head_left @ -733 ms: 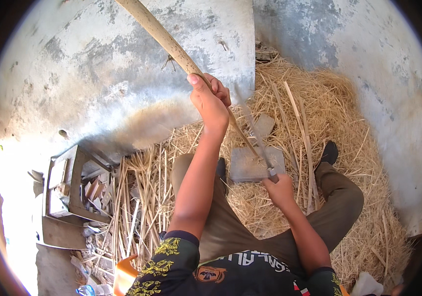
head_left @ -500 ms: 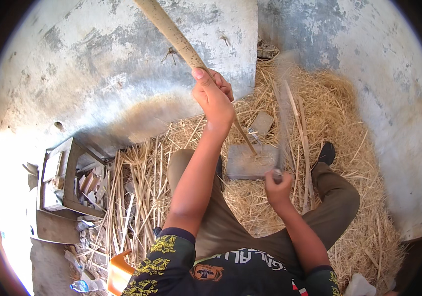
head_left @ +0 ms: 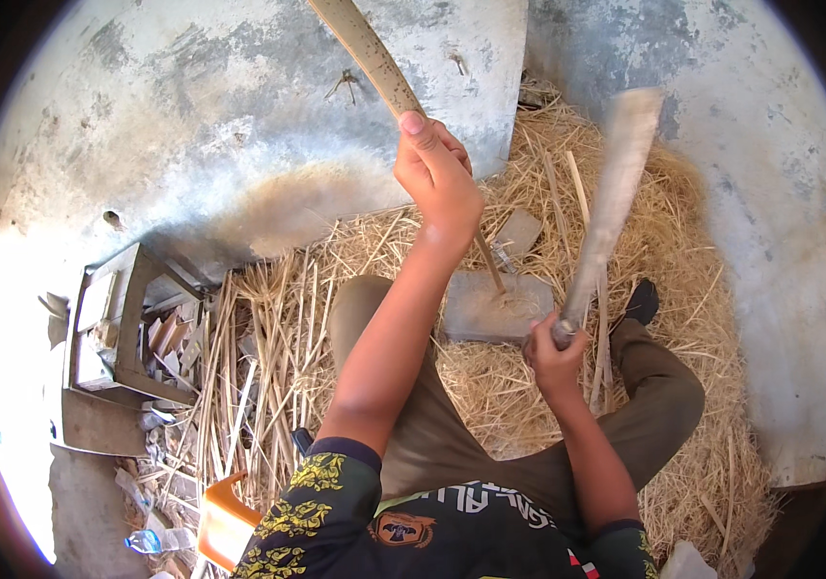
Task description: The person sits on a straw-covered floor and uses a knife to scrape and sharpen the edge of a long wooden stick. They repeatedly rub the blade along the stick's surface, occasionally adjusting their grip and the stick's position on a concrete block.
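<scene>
Left hand [head_left: 437, 179] clamps the bamboo strip [head_left: 374, 68] running twelve to six onto the stone block [head_left: 490, 307], right hand [head_left: 556, 352] fisted round the raised blade [head_left: 616, 183] at two o'clock; I'd strike straight down the strip's grain.

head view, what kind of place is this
Probably an outdoor yard or rough work corner used for splitting cane. Bare grey concrete walls stand behind, split strips and shavings cover the ground, and a stone block serves as a chopping base under the stick that the left hand holds.
</scene>
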{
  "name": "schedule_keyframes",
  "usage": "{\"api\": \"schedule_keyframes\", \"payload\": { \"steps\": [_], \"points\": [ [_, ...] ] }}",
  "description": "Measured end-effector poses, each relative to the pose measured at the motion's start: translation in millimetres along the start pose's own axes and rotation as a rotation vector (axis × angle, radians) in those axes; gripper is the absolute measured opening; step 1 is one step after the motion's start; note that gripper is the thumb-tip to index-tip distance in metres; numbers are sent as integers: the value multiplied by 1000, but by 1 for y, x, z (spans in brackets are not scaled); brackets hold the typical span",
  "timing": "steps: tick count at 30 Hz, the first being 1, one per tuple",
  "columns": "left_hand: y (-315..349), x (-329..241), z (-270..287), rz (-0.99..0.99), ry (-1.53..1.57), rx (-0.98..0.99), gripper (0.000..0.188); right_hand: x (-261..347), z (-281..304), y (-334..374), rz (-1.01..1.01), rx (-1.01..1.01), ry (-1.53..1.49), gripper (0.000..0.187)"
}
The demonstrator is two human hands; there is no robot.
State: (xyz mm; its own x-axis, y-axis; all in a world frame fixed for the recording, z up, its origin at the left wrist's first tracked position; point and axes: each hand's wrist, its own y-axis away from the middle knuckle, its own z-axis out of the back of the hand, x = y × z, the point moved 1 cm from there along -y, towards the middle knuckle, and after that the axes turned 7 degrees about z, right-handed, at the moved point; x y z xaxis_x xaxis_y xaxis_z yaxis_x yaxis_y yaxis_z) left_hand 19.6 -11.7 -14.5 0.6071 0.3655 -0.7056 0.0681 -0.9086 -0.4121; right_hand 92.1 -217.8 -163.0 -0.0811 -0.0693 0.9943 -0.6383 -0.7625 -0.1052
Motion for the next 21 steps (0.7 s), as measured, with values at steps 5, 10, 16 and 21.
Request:
{"api": "schedule_keyframes", "payload": {
  "steps": [5,10,16,21],
  "points": [
    [3,4,3,1,-105,6,65,-44,8,-10,-201,231,552,32],
    [3,3,-2,-104,-168,-1,59,-10,6,-8,-553,230,17,34],
    [8,4,-4,-169,-235,-7,52,-12,-4,2,-64,-16,56,35],
    [6,6,-5,-153,-257,-5,48,-58,3,-3,-108,122,379,27]
  ]
}}
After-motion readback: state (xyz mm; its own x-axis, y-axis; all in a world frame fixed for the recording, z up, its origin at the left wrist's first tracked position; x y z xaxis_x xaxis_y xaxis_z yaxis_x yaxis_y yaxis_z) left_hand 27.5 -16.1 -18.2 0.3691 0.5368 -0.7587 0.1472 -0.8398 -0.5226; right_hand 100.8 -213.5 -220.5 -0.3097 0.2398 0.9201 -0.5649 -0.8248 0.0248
